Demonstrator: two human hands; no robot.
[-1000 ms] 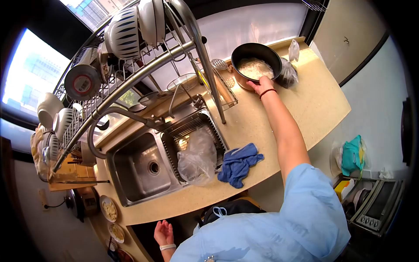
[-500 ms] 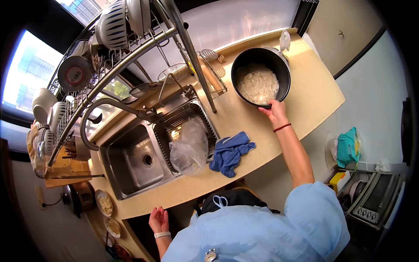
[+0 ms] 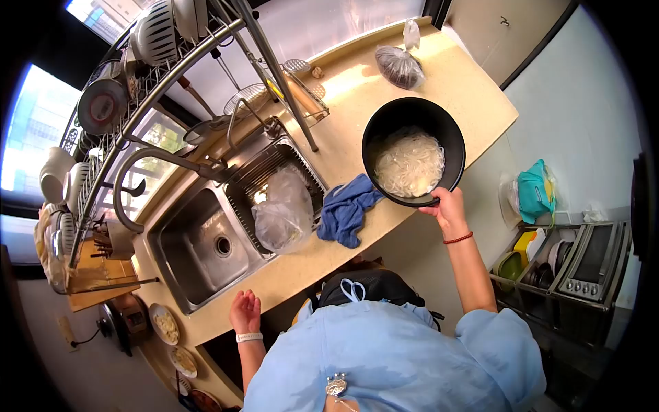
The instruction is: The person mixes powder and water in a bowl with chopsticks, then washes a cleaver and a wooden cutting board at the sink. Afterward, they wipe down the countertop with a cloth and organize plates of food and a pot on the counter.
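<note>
My right hand [image 3: 447, 211] grips the near rim of a deep black pot [image 3: 448, 137], fingers wrapped over its edge. Inside, pale noodle-like strands [image 3: 410, 163] cover the bottom. The pot tilts toward me near the counter's front edge and overlaps the end of a crumpled blue cloth [image 3: 347, 211]. My left hand [image 3: 245, 312] hangs by the counter's front edge, left of my body, with loosely curled fingers apart and nothing in them.
A double sink [image 3: 195, 240] has a drain basket with a clear plastic bag [image 3: 281, 209]. Over it stands a dish rack [image 3: 165, 82] with bowls. A tied bag of dark contents [image 3: 401, 67] lies at the back of the counter [image 3: 473, 89]. Plates of food [image 3: 165, 324] stand at lower left.
My right hand has drawn the pot toward me, away from the back of the counter, uncovering the tied bag behind it. My left hand still holds nothing.
</note>
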